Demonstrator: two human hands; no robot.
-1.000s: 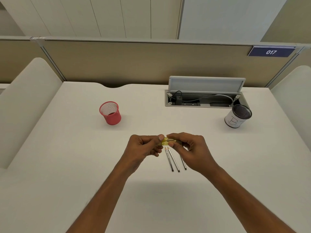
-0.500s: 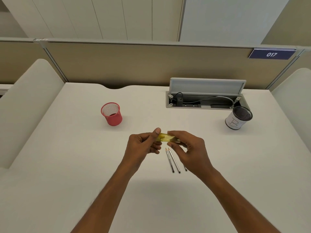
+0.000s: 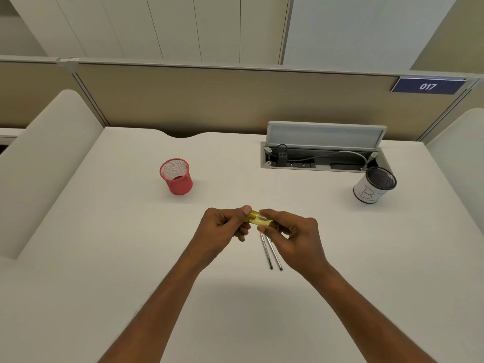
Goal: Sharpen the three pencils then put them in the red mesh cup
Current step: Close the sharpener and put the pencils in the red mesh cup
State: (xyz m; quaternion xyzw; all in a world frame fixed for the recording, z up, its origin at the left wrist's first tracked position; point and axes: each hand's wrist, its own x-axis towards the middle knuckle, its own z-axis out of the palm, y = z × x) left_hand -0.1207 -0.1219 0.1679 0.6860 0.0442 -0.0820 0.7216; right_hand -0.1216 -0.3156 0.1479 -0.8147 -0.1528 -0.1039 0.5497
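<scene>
So left hand (image 3: 222,227) and right hand (image 3: 297,238) both pinch the yellow sharpener (image 3: 258,218) between them, two pencils (image 3: 267,254) lying on the table (image 3: 104,258) just under the right hand, red mesh cup (image 3: 176,176) upright well beyond the left hand.

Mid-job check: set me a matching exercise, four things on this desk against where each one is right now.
Things:
1. red mesh cup
2. small yellow translucent sharpener
3. two thin grey pencils
4. black mesh cup wrapped in white paper

Places:
a. flat on the white desk, beside the right hand
b. back right, by the open cable tray
c. pinched between the left hand and right hand
d. back left, no pencils inside

Pairs: 1-d, 2-c, 3-a, 4-b
</scene>
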